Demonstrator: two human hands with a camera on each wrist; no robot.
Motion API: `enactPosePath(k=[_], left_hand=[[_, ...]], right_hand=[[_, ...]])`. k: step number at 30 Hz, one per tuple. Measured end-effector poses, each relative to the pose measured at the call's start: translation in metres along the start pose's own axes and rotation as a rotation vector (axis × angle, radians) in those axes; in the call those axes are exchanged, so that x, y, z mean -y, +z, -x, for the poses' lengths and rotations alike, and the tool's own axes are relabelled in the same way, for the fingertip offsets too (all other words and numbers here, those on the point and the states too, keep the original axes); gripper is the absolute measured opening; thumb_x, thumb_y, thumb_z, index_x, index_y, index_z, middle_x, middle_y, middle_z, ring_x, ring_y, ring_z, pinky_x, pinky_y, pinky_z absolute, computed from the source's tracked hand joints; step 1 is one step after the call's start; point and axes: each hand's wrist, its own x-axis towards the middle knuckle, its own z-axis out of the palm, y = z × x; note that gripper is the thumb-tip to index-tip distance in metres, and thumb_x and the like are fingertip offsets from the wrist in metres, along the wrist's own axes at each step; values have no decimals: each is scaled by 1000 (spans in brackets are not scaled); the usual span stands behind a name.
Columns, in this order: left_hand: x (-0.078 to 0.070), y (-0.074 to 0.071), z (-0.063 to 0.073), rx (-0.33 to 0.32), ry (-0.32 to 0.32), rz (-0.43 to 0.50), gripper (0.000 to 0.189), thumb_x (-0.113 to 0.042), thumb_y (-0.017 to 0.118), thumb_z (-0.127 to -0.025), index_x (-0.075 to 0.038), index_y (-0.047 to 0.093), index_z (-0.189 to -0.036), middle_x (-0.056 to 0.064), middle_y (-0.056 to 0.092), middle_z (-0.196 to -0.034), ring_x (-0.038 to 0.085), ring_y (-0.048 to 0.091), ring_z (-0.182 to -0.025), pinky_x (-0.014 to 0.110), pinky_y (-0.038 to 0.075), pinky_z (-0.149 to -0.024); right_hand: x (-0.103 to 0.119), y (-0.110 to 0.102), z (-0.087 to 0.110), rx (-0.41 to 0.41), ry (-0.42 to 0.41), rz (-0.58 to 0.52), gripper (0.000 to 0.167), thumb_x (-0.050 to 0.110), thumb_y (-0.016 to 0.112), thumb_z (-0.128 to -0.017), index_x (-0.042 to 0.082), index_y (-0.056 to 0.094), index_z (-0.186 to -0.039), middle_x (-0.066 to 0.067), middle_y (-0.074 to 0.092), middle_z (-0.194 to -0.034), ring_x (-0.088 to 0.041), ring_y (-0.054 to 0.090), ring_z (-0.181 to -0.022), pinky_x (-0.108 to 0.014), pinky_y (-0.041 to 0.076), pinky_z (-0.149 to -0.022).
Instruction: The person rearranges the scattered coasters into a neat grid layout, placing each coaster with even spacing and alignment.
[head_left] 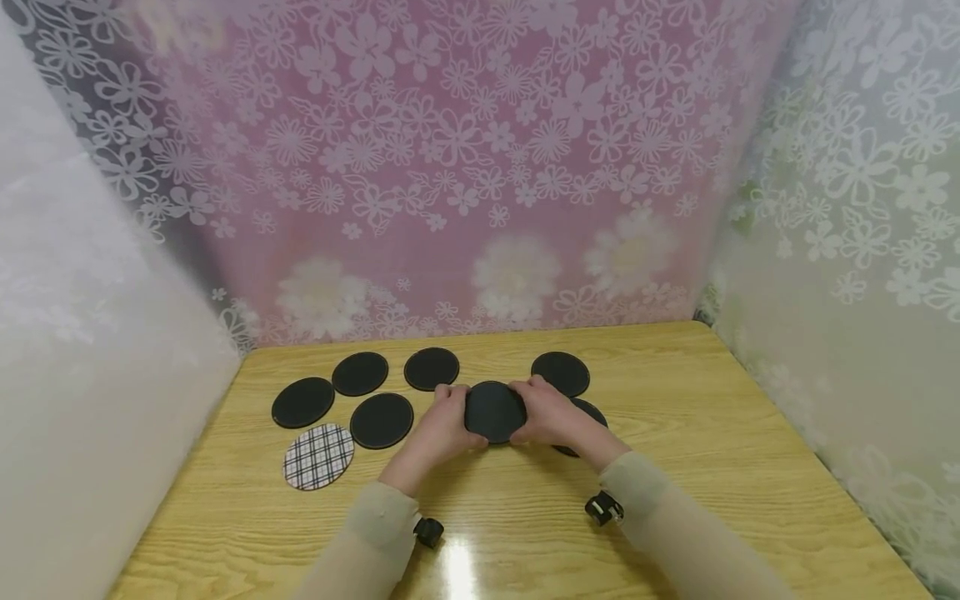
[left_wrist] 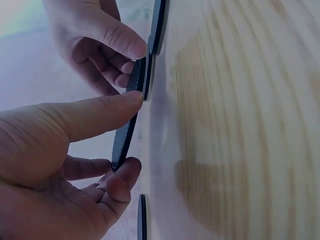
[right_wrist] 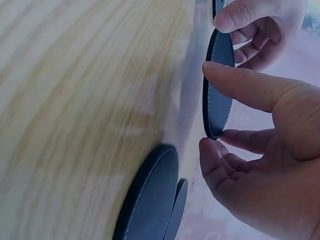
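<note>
Between both hands is a round black coaster (head_left: pixel 495 412) with light stitching round its edge, lifted just off the table. My left hand (head_left: pixel 448 427) pinches its left side, thumb on the near edge and fingers at the far edge. On the opposite side my right hand (head_left: pixel 553 418) grips it the same way. The left wrist view shows this coaster (left_wrist: pixel 122 140) tilted on edge to the camera, between thumb and fingers. In the right wrist view the coaster's stitched face (right_wrist: pixel 220 100) is visible. A black coaster (head_left: pixel 592 412) lies partly hidden behind my right hand.
Left of the hands lie several black coasters (head_left: pixel 382 420) and one plaid coaster (head_left: pixel 318 457) on the wooden table (head_left: pixel 510 525). Another black coaster (head_left: pixel 560 372) lies at the back right. Flowered curtains (head_left: pixel 480 167) stand behind the table and along its sides.
</note>
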Motion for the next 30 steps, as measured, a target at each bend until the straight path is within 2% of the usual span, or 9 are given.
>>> enactPosePath(k=[7,18,22,30], left_hand=[[-6,8,-3,28,-3,14,96,-20,101,-83,7,47,-159,29,45,-149,46,62,-132,54,51,-113],[-3,16,-2,54,8,15,98,-21,101,-84,8,46,-159,30,46,-146,47,63,-129,56,52,-111],[-2,17,-1,57,11,11,95,-22,101,-84,9,48,-157,30,47,-145,47,64,-128,56,52,-111],[1,18,-1,81,21,15,92,-23,99,-87,4,50,-159,28,49,-145,44,63,-128,55,52,-112]], right_hand=[[-11,-3,5,15,19,30,91,28,103,-81,2,58,-155,-21,61,-138,-40,62,-129,-55,54,-108],[-18,1,9,43,19,-1,89,28,103,-81,0,59,-154,-19,62,-134,-38,63,-125,-55,55,-105],[-20,1,10,52,12,-28,87,26,102,-82,0,59,-153,-18,61,-131,-35,64,-121,-53,55,-105],[-28,-1,10,91,-17,-107,83,25,100,-85,-2,59,-152,-18,55,-137,-28,60,-116,-51,53,-106]])
